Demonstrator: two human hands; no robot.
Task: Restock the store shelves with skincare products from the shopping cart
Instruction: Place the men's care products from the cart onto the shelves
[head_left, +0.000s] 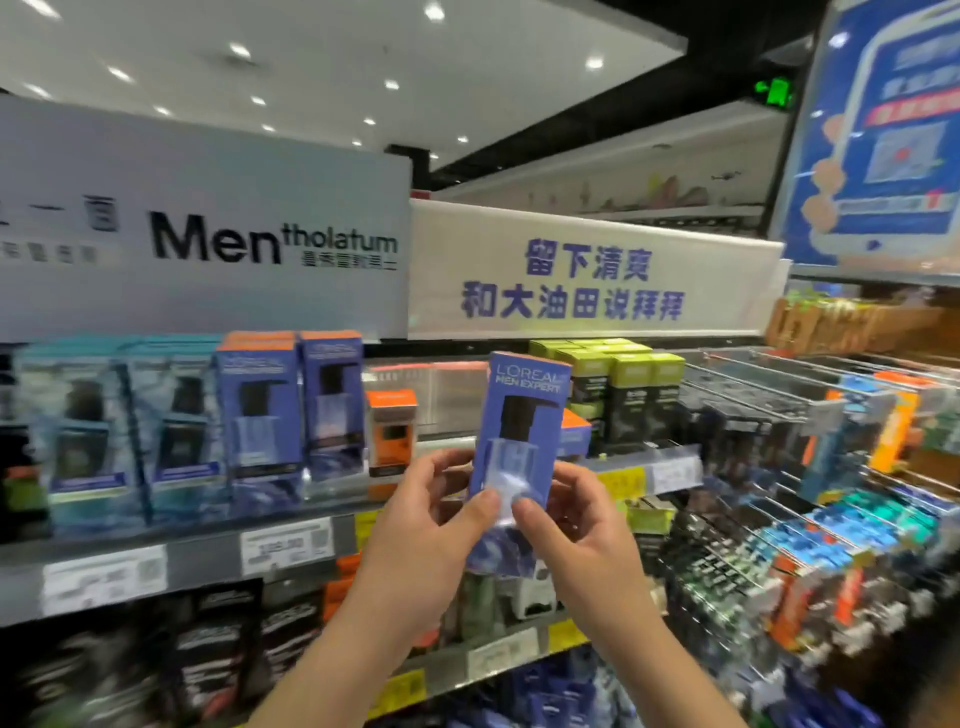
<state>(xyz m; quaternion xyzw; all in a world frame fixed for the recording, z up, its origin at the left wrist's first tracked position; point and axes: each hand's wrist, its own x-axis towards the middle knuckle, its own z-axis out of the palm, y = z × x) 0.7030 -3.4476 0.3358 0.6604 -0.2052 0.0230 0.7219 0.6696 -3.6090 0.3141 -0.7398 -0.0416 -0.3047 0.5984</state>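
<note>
From the head camera, a person holds one blue box (519, 431) up in front of the top shelf (332, 499). The box stands upright and shows a black pump bottle through its clear window. The left hand (431, 525) grips the lower left side of it, with the thumb pressed on the front. The right hand (571, 525) grips the lower right side the same way. So both hands are wrapped around this one box, and it is not on the shelf yet — it hangs in the air just in front of it.

How far along is the job? I think it is somewhere in the middle. Two matching blue boxes (291, 405) already stand side by side on the top shelf, to the left. Right of them is one small orange box (390, 434), and then a gap behind the held box. That gap looks like a good spot for it. The cart is not in view, so I cannot tell how many boxes are left to put out.

Counting the rest: two teal boxes (124, 426) at the far left, and about four green and black boxes (628, 395) in front on the right — more may sit behind. The racks of small packs (810, 525) at the right are too blurry to count.
</note>
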